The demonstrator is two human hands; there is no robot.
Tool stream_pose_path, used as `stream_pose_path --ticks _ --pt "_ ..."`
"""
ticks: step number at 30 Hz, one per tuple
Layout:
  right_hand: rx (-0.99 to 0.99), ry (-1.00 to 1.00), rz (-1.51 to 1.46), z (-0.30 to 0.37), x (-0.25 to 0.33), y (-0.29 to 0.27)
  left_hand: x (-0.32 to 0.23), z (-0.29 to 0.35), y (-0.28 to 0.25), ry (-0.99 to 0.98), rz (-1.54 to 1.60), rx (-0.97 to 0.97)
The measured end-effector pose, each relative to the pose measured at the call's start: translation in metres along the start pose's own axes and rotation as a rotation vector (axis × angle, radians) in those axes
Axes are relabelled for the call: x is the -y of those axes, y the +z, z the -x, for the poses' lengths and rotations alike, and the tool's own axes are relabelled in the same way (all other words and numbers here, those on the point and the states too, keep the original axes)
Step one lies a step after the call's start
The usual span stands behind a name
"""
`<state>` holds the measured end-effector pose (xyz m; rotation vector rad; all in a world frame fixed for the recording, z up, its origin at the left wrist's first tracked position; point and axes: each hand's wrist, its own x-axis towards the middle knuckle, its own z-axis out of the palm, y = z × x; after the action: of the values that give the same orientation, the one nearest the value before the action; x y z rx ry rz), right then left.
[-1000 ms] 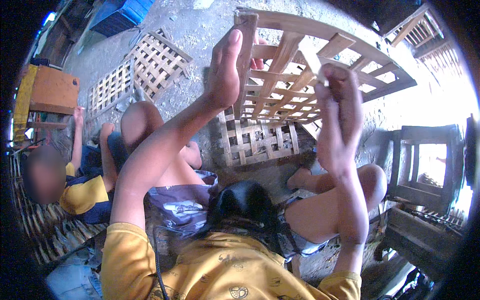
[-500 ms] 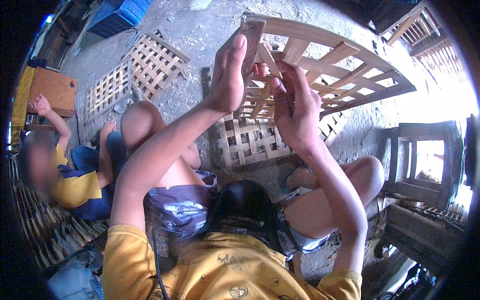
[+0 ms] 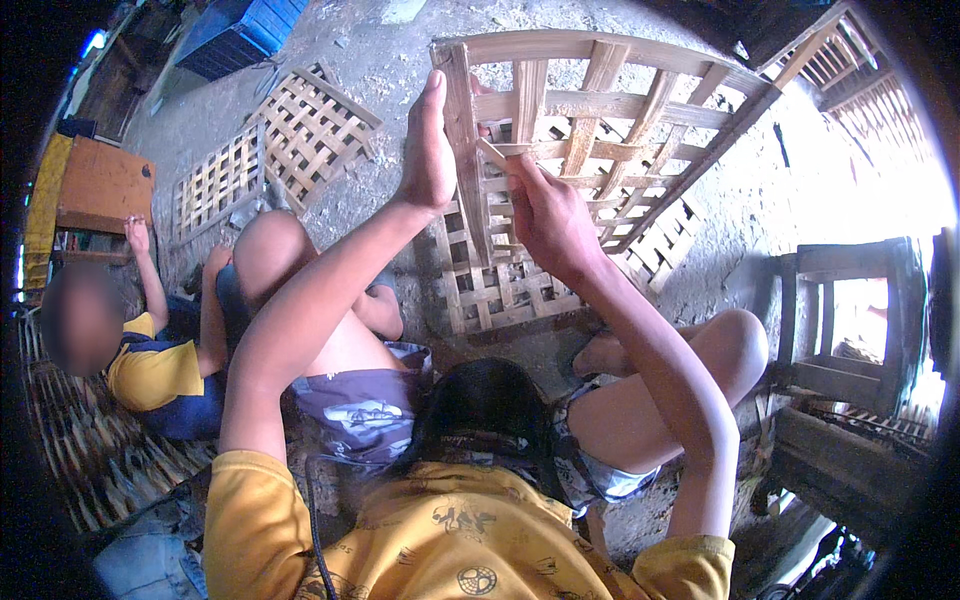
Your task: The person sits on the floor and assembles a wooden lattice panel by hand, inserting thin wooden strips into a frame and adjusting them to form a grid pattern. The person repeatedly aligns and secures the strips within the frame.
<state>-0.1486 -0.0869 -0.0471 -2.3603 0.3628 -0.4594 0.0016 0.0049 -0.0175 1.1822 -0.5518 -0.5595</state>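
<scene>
A woven lattice panel of pale wooden strips (image 3: 609,104), with a frame round its edge, is held raised and tilted in front of me. My left hand (image 3: 430,155) grips its left frame bar (image 3: 465,150), palm against the outer side and fingertips showing behind the bar. My right hand (image 3: 552,215) is closed in a pinch on the end of a thin wooden strip (image 3: 494,154), close to the inner side of that bar. Beneath, a second lattice panel (image 3: 490,305) lies on the floor, partly covered by the raised one.
Two more lattice panels (image 3: 318,135) lie on the dusty floor at the far left. A blue crate (image 3: 235,35) stands beyond them. To my left a person in a yellow shirt (image 3: 160,380) sits on a slatted bench (image 3: 75,450). A wooden stool-like frame (image 3: 850,320) stands at right.
The raised panel has shifted left and turned to show more of its lattice. Both hands moved left with it, the right one also lower. The other person's raised hand has moved right.
</scene>
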Motion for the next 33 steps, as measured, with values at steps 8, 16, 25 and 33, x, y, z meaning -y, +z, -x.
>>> stream_pose_path --ticks 8,16,25,33 --pt "0.081 0.118 -0.053 0.017 -0.018 0.035 0.037 -0.001 -0.016 0.021 -0.162 -0.142" --pt "0.393 -0.116 0.275 0.082 -0.1 0.074 0.017 -0.012 0.01 0.176 -0.191 -0.21" --pt "0.287 0.19 0.122 0.052 -0.052 0.028 0.007 -0.008 0.009 0.195 -0.279 -0.104" --pt "0.147 0.104 0.01 0.049 -0.058 0.064 0.004 -0.007 0.008 0.182 -0.263 -0.102"
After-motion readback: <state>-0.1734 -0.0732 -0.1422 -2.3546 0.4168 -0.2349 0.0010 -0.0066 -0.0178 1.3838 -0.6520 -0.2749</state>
